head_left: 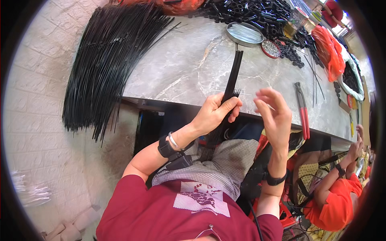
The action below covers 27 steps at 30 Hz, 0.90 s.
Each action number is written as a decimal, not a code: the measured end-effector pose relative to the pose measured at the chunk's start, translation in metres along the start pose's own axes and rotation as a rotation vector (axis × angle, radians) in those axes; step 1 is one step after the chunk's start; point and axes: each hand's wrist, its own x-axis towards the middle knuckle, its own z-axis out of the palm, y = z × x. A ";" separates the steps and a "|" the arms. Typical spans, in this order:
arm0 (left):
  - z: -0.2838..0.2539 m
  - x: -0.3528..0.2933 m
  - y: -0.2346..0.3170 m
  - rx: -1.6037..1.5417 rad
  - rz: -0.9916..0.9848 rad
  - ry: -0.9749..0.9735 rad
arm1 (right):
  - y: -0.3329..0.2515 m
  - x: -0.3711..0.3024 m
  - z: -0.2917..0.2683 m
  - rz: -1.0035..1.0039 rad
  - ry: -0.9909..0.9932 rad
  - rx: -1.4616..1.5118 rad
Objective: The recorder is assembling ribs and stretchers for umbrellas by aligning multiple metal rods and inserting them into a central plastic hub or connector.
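My left hand (217, 111) is closed around a slim bundle of black rods (234, 72). The bundle points away from me over the table's near edge, with a thin pin at its far tip. Short black prongs stick out beside my left thumb, and more dark rods hang below the fist toward my lap. My right hand (274, 114) is raised to the right of the bundle, apart from it. Its fingers are slightly bent and spread, a little blurred, and I see nothing in them. Red-handled pliers (302, 110) lie on the table to the right of that hand.
Long black rods (108, 64) overhang the left end of the grey stone table (177, 68). Farther back are a round tin (245, 34) of thin pins, a red-rimmed dish (270, 49) and piled black parts (249, 14). At right, a co-worker in orange (335, 203) sits close by.
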 end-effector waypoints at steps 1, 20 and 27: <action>0.000 0.000 0.000 -0.003 0.002 -0.009 | -0.006 0.006 0.010 -0.131 0.085 0.070; -0.010 -0.010 0.010 0.001 0.044 -0.009 | -0.003 0.010 0.032 0.022 -0.064 0.310; -0.009 -0.012 0.010 -0.045 0.032 -0.013 | 0.001 0.012 0.023 0.085 -0.108 0.350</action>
